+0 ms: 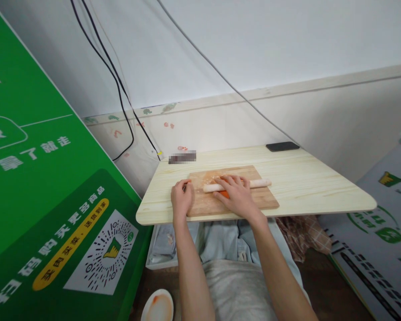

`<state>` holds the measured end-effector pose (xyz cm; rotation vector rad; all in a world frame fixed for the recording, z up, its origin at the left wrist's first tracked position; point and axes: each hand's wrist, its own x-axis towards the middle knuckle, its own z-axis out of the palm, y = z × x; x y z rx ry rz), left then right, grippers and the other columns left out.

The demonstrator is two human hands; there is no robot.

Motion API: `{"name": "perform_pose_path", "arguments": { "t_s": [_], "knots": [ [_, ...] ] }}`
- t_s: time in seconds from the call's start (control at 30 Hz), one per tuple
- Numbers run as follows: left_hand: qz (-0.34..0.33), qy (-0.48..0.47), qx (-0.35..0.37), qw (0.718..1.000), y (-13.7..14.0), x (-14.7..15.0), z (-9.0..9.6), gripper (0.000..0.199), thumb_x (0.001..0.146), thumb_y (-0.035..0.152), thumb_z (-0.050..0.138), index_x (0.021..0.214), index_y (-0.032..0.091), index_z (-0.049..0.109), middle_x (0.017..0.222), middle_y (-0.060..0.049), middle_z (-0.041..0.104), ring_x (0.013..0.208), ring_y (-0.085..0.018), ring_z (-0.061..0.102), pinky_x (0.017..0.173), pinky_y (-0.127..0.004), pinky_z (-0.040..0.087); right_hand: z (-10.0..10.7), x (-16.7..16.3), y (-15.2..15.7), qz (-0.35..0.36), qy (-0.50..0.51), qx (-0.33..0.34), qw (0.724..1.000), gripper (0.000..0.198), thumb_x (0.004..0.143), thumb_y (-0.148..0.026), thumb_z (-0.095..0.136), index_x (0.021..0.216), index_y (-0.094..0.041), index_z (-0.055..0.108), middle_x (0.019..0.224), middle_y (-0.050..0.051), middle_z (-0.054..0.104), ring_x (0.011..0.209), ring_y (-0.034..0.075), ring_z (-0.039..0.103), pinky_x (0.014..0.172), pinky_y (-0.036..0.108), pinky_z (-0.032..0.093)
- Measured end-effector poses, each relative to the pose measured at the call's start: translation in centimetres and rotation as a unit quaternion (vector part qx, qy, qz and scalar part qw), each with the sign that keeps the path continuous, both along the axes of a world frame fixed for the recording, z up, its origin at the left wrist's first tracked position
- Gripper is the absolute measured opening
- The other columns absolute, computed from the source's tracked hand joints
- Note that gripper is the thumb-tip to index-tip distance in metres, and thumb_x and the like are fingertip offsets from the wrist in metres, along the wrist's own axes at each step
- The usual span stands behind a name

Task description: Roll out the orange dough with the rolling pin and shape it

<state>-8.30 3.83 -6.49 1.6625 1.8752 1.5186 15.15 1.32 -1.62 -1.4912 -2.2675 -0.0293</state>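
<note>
A pale wooden rolling pin (260, 183) lies across the cutting board (200, 206). My right hand (235, 194) is over the pin's middle, its fingers reaching across it and covering that part. Beneath the palm and pin shows a flat orange piece (224, 194), perhaps dough, mostly hidden. Pale, flour-like smears mark the board near it. At the board's left edge is my left hand (182, 198), its fingers curled in. A small dark spot shows between thumb and fingers; what they hold, if anything, I cannot make out.
The board rests on a light wood-grain table (307, 187). Along its back edge lie a blurred dark object (182, 157) and a black phone (282, 146). Cables (217, 69) hang by the wall. A green panel (53, 178) stands left; a stained white plate (158, 306) is below.
</note>
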Motion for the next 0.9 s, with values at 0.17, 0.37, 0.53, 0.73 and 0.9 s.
{"name": "perform_pose_path", "arguments": {
  "t_s": [0.17,0.37,0.53,0.73,0.9],
  "knots": [
    [0.000,-0.002,0.000,1.000,0.0,-0.1,-0.1,0.029,0.099,0.031,0.057,0.107,0.020,0.082,0.113,-0.012,0.084,0.105,-0.029,0.077,0.102,-0.046,0.060,0.0,0.0,0.0,0.005,0.012,0.012,1.000,0.047,0.110,-0.048,0.063,0.153,-0.031,0.069,0.156,0.012,0.070,0.142,0.037,0.058,0.121,0.058,0.034],
    [0.003,0.000,0.000,1.000,0.1,0.0,-0.2,0.029,0.099,0.030,0.056,0.107,0.020,0.082,0.114,-0.013,0.084,0.107,-0.030,0.077,0.104,-0.046,0.060,-0.1,-0.1,0.1,0.002,0.030,0.015,0.999,0.045,0.109,-0.048,0.065,0.150,-0.030,0.072,0.151,0.011,0.073,0.139,0.037,0.059,0.121,0.059,0.032],
    [0.006,0.003,-0.005,1.000,0.1,0.0,-0.1,0.028,0.099,0.029,0.057,0.107,0.021,0.082,0.114,-0.012,0.085,0.108,-0.029,0.078,0.106,-0.045,0.060,0.0,-0.5,0.2,-0.009,0.036,0.014,0.999,0.045,0.107,-0.048,0.069,0.148,-0.030,0.073,0.150,0.009,0.074,0.138,0.037,0.059,0.120,0.058,0.032],
    [0.004,0.004,-0.009,1.000,0.1,-0.1,-0.1,0.027,0.099,0.028,0.057,0.107,0.021,0.082,0.114,-0.011,0.085,0.108,-0.027,0.078,0.105,-0.042,0.060,0.3,-0.7,-0.2,-0.019,0.027,0.005,0.999,0.046,0.108,-0.048,0.065,0.150,-0.029,0.071,0.152,0.012,0.072,0.140,0.037,0.058,0.121,0.058,0.032],
    [0.002,0.001,-0.010,1.000,0.1,-0.1,-0.1,0.026,0.099,0.027,0.057,0.107,0.022,0.082,0.114,-0.011,0.085,0.108,-0.028,0.078,0.105,-0.043,0.060,0.5,0.6,-1.0,0.024,0.007,-0.052,0.998,0.060,0.110,-0.055,0.059,0.164,-0.029,0.059,0.163,0.013,0.064,0.153,0.034,0.051,0.130,0.059,0.025]
  ]
}}
